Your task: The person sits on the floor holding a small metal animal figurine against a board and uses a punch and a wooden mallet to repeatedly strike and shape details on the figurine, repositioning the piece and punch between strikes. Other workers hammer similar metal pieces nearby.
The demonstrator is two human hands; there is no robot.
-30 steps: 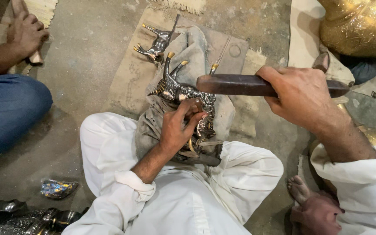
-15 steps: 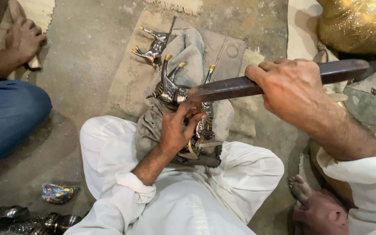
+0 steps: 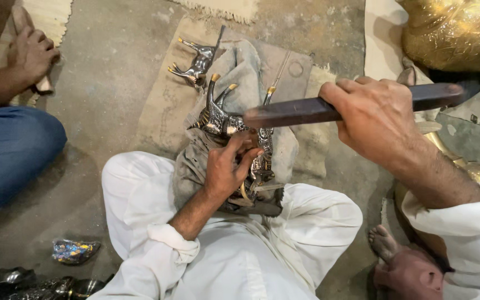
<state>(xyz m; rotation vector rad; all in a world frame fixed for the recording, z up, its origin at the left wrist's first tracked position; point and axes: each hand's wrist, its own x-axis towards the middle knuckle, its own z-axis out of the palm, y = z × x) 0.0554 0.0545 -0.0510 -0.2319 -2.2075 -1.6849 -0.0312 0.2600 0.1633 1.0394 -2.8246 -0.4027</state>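
Note:
My left hand (image 3: 227, 166) grips an ornate silver metal animal figurine (image 3: 221, 119) with brass-tipped horns, pressed onto a grey cloth (image 3: 245, 66) over my lap. In my right hand (image 3: 376, 119) is a long dark flat bar (image 3: 301, 111), held level, its blurred far end just above the figurine and my left fingers. I sit cross-legged in white clothes.
A second silver figurine (image 3: 196, 61) lies on a burlap mat (image 3: 165, 105) on the concrete floor. Another person in blue trousers (image 3: 6, 150) sits at left, a hand (image 3: 31, 53) on the floor. Dark metal pieces (image 3: 34, 283) lie bottom left; a golden object (image 3: 451, 33) sits top right.
My right hand has tilted and lifted the bar, its handle end rising while the tip stays over the figurine. My left hand keeps its hold.

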